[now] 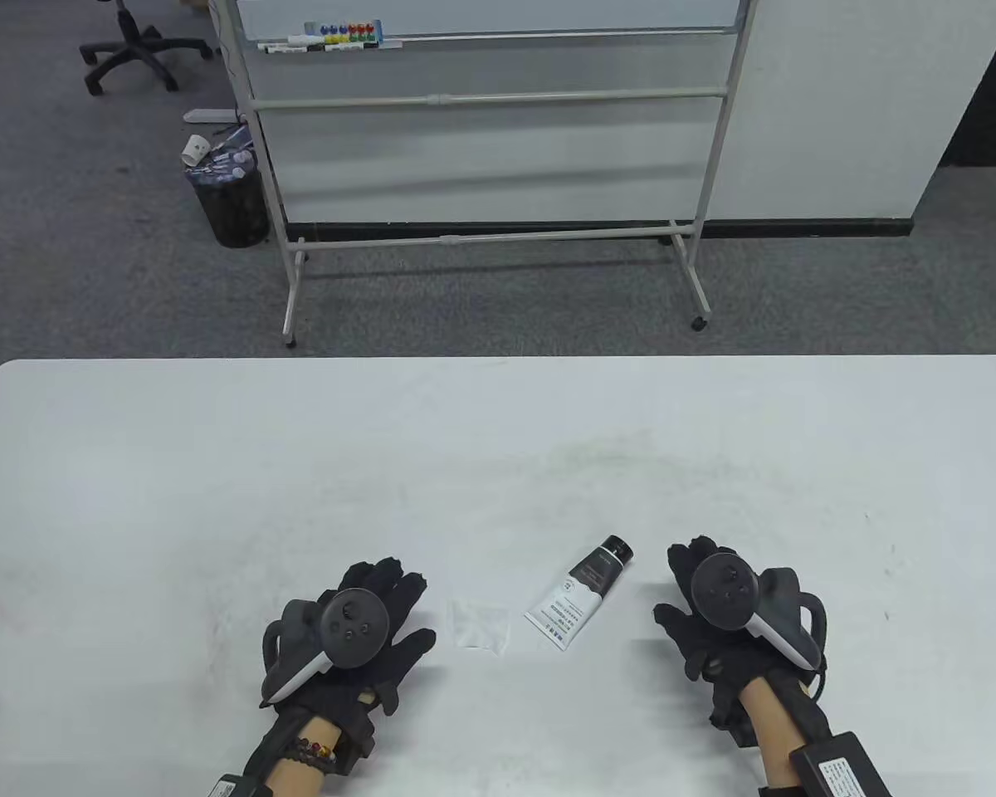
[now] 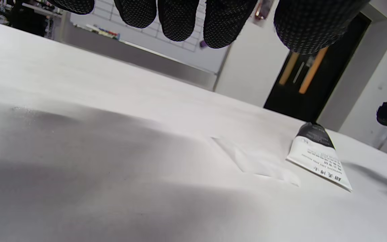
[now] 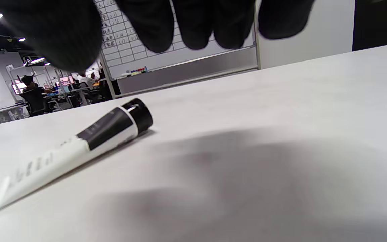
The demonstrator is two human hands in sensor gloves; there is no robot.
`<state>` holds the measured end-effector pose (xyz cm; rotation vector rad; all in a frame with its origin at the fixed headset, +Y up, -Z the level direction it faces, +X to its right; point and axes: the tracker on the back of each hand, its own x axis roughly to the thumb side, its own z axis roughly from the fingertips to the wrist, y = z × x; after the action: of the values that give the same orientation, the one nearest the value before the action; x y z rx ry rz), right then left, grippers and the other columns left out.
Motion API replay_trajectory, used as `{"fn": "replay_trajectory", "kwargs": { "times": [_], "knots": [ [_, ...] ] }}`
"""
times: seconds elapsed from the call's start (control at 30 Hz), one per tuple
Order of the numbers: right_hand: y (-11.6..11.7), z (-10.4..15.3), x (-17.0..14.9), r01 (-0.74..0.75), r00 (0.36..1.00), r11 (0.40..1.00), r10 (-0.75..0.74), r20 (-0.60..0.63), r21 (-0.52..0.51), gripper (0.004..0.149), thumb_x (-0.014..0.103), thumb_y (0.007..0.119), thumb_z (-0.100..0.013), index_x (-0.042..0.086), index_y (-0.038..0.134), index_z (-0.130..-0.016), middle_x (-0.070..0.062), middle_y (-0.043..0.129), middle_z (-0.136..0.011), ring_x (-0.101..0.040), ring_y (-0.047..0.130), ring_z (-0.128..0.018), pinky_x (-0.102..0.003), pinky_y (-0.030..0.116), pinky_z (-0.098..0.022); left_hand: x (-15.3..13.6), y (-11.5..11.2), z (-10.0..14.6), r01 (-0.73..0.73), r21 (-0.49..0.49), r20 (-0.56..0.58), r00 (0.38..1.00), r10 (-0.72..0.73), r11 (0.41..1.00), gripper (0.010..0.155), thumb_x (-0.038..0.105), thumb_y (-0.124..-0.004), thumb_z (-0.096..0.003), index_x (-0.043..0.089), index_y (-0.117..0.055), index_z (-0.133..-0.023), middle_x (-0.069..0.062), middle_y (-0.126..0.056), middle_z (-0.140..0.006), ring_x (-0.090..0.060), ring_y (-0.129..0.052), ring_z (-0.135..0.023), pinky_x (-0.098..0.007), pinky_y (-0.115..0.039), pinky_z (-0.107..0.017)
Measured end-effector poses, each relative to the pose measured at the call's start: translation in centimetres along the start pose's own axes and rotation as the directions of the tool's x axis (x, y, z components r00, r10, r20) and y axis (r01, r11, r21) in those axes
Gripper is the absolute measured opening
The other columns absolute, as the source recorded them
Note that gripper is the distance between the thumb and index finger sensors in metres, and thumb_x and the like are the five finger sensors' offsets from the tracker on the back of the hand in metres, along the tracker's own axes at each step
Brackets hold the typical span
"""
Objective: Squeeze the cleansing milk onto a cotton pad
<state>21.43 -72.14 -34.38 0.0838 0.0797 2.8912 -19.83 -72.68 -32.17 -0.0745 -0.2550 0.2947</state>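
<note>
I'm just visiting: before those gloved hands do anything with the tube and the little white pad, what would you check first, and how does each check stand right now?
1. Cleansing milk tube within reach, lying between the hands: ok.
2. Cotton pad flat on the table, apart from the tube: ok.
3. Black cap off the tube: not ok, it is on.
4. Right hand free, holding nothing: ok.
5. Left hand free, not touching the pad: ok.
6. Pad clean of cream: cannot tell.
</note>
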Motion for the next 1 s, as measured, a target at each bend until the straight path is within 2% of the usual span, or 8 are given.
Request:
{"fn": "replay_trajectory", "kwargs": {
  "times": [0.4,0.6,0.7,0.83,0.97,1.0],
  "knots": [
    [0.6,0.0,1.6,-0.005,1.000,1.000,0.005,-0.017,-0.001,0.079,0.057,0.076,-0.041,0.020,0.056,-0.108,-0.012,0.054,-0.114,-0.041,0.055,-0.108,-0.061,0.051,-0.072,-0.1,-0.1,0.0,-0.011,0.004,0.006,1.000,0.011,1.000,0.071,0.059,-0.069,-0.0488,0.029,-0.054,-0.111,-0.011,-0.046,-0.124,-0.042,-0.042,-0.114,-0.070,-0.045,-0.074],
    [1.3,-1.6,4.1,-0.030,0.990,0.999,0.032,-0.134,0.019,0.081,0.060,0.073,-0.040,0.015,0.062,-0.107,-0.016,0.064,-0.110,-0.043,0.066,-0.102,-0.059,0.060,-0.069,-0.2,0.0,0.0,-0.032,0.001,-0.003,0.999,0.032,0.999,0.071,0.058,-0.069,-0.0489,0.028,-0.055,-0.111,-0.011,-0.048,-0.124,-0.043,-0.044,-0.114,-0.070,-0.046,-0.073],
    [1.9,-3.2,5.9,-0.038,0.974,0.996,0.056,-0.220,0.087,0.085,0.063,0.071,-0.040,0.011,0.063,-0.106,-0.019,0.069,-0.106,-0.043,0.074,-0.096,-0.055,0.066,-0.065,-0.1,0.0,0.0,-0.039,-0.001,-0.001,0.999,0.039,0.999,0.071,0.058,-0.069,-0.0490,0.028,-0.055,-0.111,-0.012,-0.048,-0.124,-0.043,-0.044,-0.114,-0.070,-0.046,-0.073],
    [3.4,-5.4,8.3,-0.071,0.920,0.980,0.136,-0.368,0.185,0.097,0.069,0.068,-0.037,0.002,0.057,-0.106,-0.025,0.075,-0.099,-0.045,0.083,-0.086,-0.052,0.074,-0.058,-0.1,0.2,0.1,-0.048,0.005,0.001,0.999,0.048,0.999,0.071,0.058,-0.069,-0.0490,0.028,-0.055,-0.111,-0.012,-0.048,-0.124,-0.043,-0.045,-0.113,-0.070,-0.046,-0.073],
    [5.0,-7.4,10.3,-0.129,0.870,0.976,0.196,-0.452,0.176,0.105,0.073,0.068,-0.034,-0.003,0.054,-0.105,-0.025,0.079,-0.093,-0.042,0.089,-0.075,-0.045,0.080,-0.049,-0.2,0.3,0.1,-0.061,0.009,0.003,0.998,0.061,0.998,0.071,0.058,-0.069,-0.0490,0.027,-0.055,-0.111,-0.012,-0.048,-0.124,-0.043,-0.045,-0.113,-0.070,-0.047,-0.073],
    [5.4,-7.8,10.5,-0.154,0.844,0.965,0.240,-0.479,0.212,0.108,0.076,0.063,-0.033,-0.003,0.048,-0.106,-0.024,0.077,-0.094,-0.039,0.090,-0.074,-0.043,0.081,-0.046,-0.2,0.2,0.1,-0.064,0.009,0.004,0.998,0.064,0.998,0.071,0.058,-0.069,-0.0491,0.027,-0.055,-0.111,-0.013,-0.049,-0.124,-0.043,-0.046,-0.113,-0.070,-0.047,-0.073]
  ]
}}
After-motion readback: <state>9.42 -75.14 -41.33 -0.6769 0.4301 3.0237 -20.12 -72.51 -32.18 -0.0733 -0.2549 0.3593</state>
